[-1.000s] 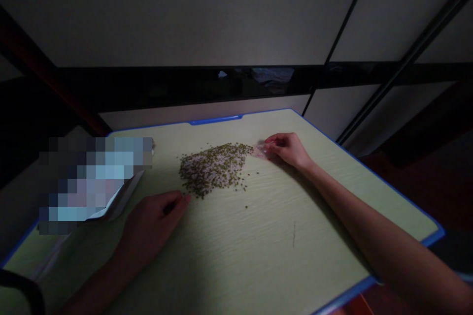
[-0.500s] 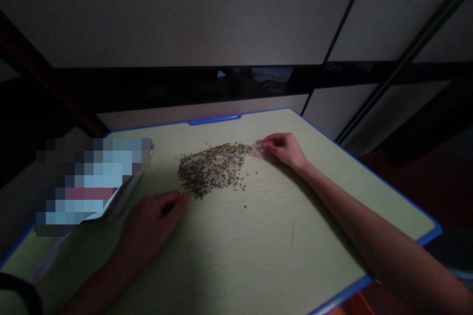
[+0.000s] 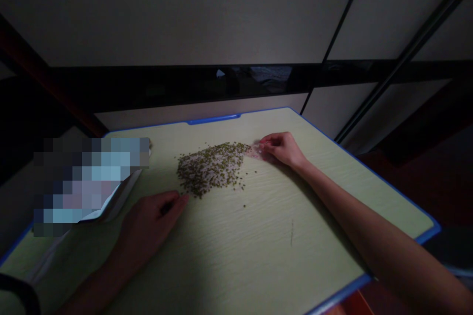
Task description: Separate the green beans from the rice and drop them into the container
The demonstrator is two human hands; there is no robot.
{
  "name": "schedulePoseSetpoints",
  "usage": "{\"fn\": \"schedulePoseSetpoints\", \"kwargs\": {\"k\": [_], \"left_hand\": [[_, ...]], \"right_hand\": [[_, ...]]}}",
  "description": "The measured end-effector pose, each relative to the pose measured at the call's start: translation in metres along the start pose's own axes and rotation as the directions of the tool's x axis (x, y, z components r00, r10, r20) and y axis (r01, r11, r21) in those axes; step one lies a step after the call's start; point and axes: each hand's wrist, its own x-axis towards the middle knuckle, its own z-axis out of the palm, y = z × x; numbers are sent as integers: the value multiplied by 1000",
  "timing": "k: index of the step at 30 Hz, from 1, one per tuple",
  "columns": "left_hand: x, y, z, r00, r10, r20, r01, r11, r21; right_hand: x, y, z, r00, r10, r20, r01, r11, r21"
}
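A heap of small green beans mixed with pale grains (image 3: 212, 170) lies on the pale green table (image 3: 258, 236). My left hand (image 3: 150, 224) rests on the table just below the heap's left end, fingers curled loosely, fingertips close to the beans. My right hand (image 3: 283, 148) lies at the heap's right end, fingers pinched together over a small pale, clear scrap (image 3: 255, 150) that I cannot identify. A few loose beans (image 3: 244, 205) lie apart below the heap.
The table has a blue rim (image 3: 214, 119) and stands against a light wall with a dark band. A white, partly blurred-out object (image 3: 107, 202) lies at the left. A thin dark mark (image 3: 291, 232) is on the table near my right forearm.
Both hands stay almost in place. The view has shifted slightly, so everything sits a little further left in the picture.
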Motion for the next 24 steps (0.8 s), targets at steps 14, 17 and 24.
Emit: {"fn": "schedulePoseSetpoints", "kwargs": {"k": [14, 17, 24], "left_hand": [[0, -1, 1, 1000, 11, -4, -11, 1000, 5], [0, 0, 1, 1000, 0, 2, 0, 1000, -1], [0, 1, 0, 1000, -7, -1, 7, 1000, 19]], "right_hand": [[0, -1, 1, 999, 4, 48, -5, 1000, 19], [-1, -2, 1, 999, -14, 31, 14, 1000, 10], [-3, -6, 0, 997, 3, 83, -7, 999, 45]]}}
